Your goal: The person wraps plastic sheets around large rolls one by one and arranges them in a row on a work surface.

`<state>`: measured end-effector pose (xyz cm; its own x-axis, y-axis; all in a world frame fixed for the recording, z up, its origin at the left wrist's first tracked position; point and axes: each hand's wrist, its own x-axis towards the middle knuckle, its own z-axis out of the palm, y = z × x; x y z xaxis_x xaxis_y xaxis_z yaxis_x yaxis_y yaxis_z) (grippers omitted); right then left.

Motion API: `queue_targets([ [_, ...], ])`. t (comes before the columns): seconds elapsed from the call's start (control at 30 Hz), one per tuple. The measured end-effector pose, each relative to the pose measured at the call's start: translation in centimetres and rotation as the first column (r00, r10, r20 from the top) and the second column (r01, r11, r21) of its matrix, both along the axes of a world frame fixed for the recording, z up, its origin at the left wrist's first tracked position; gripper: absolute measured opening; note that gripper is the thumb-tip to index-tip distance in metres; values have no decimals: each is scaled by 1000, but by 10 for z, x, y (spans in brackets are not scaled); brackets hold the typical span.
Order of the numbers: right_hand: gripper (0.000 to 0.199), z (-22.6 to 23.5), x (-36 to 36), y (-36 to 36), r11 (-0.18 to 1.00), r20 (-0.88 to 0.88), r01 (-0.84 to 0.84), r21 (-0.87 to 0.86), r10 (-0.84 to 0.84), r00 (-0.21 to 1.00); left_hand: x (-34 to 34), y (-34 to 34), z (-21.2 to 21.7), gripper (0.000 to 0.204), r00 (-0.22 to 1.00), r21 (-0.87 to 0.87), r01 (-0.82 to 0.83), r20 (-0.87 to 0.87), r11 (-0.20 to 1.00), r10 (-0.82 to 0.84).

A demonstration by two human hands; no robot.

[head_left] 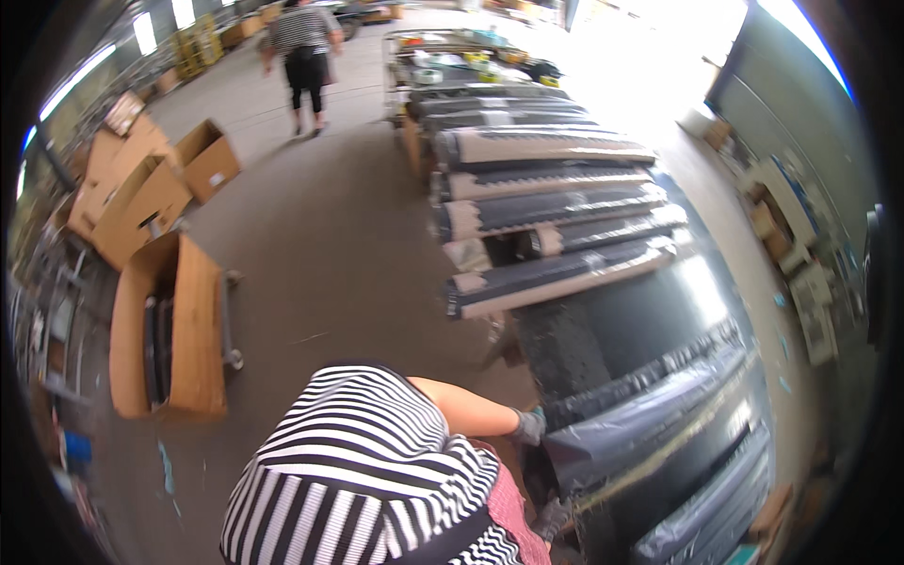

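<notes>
My left arm, bare below a black-and-white striped sleeve, reaches right to the table's near edge. My left hand [530, 427], in a grey glove, is at the end of a dark roll wrapped in clear plastic [631, 428]; its fingers are hidden. Lower down, my right hand [552, 518], also grey-gloved, is beside the table's side edge, small and blurred, and its grip does not show. A pink garment [510, 504] covers my front near it. Another plastic-wrapped dark roll [706, 504] lies farther along the black tabletop [612, 334].
Several dark and brown wrapped rolls [565, 273] lie across the table's far part. Beyond them stands a cart with small items [461, 66]. An open cardboard box [202, 330] on wheels and more cartons [207, 160] stand left. Another person [303, 56] is in the far aisle.
</notes>
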<state>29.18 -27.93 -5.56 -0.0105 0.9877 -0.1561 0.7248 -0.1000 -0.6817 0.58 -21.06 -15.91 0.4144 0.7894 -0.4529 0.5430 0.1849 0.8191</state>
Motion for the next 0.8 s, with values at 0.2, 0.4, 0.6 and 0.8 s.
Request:
queue_targets([
  [0.2, 39, 8, -15, -13, 996, -42, 27, -90, -31, 999, 24, -16, 50, 16, 990, 118, 35, -137, 992, -19],
  [0.4, 33, 20, -78, -7, 994, -80, -25, -105, 17, 997, 14, -14, 69, 19, 979, 190, 128, -183, 973, -93],
  [0.6, 27, 29, -117, -3, 984, -107, -54, -168, 36, 994, 18, -16, 80, 22, 961, 251, 219, -223, 943, -164],
  [0.8, 22, 55, -80, -26, 961, -234, 88, -262, -152, 960, 3, -26, 89, 26, 929, 320, 336, -266, 886, -257],
])
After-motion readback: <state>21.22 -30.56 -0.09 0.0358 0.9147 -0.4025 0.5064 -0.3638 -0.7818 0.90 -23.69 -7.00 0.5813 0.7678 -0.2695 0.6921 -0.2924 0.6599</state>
